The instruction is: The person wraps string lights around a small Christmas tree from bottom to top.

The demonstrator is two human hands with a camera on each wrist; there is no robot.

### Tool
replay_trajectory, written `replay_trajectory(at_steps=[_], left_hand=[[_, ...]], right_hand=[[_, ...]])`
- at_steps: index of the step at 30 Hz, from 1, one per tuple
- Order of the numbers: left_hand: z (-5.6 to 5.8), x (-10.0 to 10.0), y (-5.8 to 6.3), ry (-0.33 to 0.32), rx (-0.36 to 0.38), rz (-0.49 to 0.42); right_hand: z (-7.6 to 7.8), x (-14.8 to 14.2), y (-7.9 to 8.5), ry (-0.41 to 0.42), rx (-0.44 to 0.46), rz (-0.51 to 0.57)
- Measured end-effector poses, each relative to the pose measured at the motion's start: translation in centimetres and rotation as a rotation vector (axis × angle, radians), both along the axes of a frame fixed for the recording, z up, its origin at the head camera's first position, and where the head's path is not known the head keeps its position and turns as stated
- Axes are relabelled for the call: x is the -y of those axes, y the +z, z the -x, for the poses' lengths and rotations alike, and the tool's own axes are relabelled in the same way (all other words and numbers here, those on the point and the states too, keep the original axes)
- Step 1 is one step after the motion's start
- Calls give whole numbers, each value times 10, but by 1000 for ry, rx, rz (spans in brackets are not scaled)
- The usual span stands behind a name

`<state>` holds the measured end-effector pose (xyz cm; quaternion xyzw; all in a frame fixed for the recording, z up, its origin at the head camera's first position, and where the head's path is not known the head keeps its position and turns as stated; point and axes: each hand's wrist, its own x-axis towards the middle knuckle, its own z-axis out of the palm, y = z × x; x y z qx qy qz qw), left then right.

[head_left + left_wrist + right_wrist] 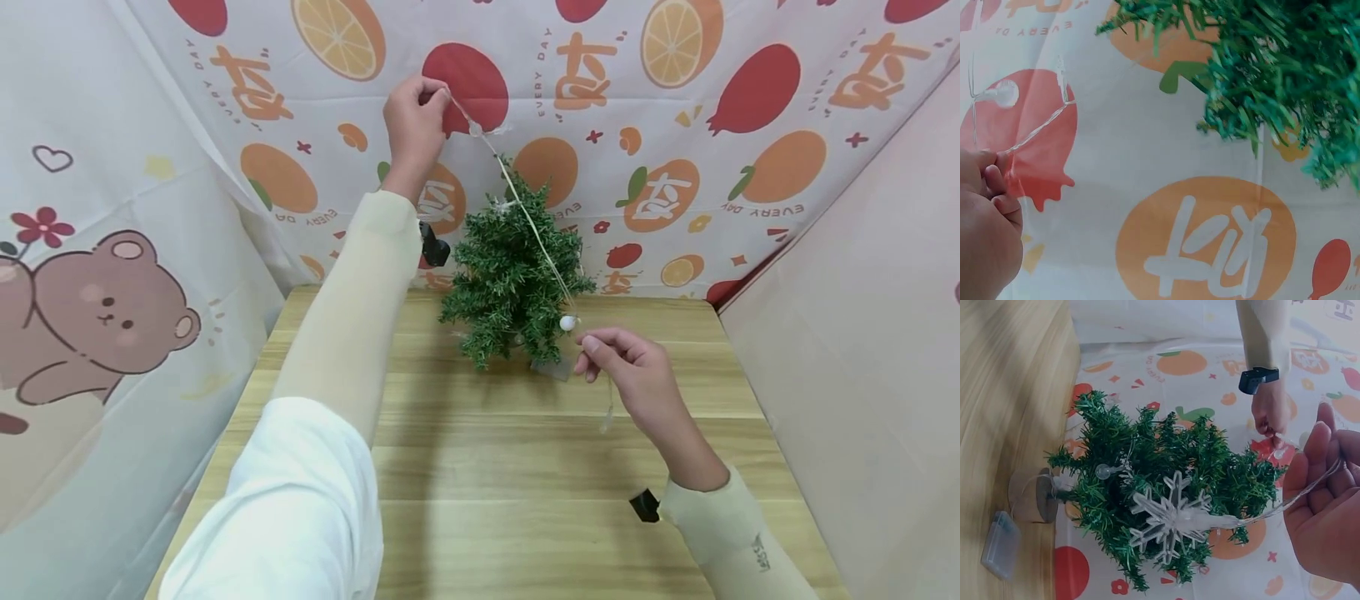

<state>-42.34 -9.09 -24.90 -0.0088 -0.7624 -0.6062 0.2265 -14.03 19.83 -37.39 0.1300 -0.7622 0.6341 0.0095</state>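
A small green artificial Christmas tree (pixel 517 275) stands at the table's back, with a clear snowflake light (pixel 501 205) among its upper branches. Raised above and left of it, my left hand (pixel 416 129) pinches the wire of a string of lights (pixel 536 229). From there the string slants down in front of the tree to my right hand (pixel 633 371), whose thumb and fingers pinch it. A round white bulb (pixel 567 322) hangs just beyond the right fingertips. Close to the right wrist camera is a clear snowflake (pixel 1169 519) on its wire. Round bulbs (pixel 1007 94) show near the left fingers.
A clear battery box (pixel 1000 544) lies on the wooden table (pixel 510 500) by the tree's base (pixel 1046 495). Behind the tree hangs a fruit-print cloth (pixel 592 158). A bear-print cloth (pixel 112 308) is at left, and a pale panel (pixel 862 333) at right.
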Motion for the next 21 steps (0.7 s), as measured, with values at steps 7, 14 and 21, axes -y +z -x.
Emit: replay_trajectory(at_steps=[7, 14, 21], left_hand=[[-4, 4, 3, -13, 14, -131], [-8, 7, 2, -11, 12, -106], [-10, 23, -20, 2, -5, -70]], right_hand=[[-7, 6, 6, -60, -94, 59], [-12, 9, 7, -59, -141, 89], [-15, 13, 1, -22, -126, 49]])
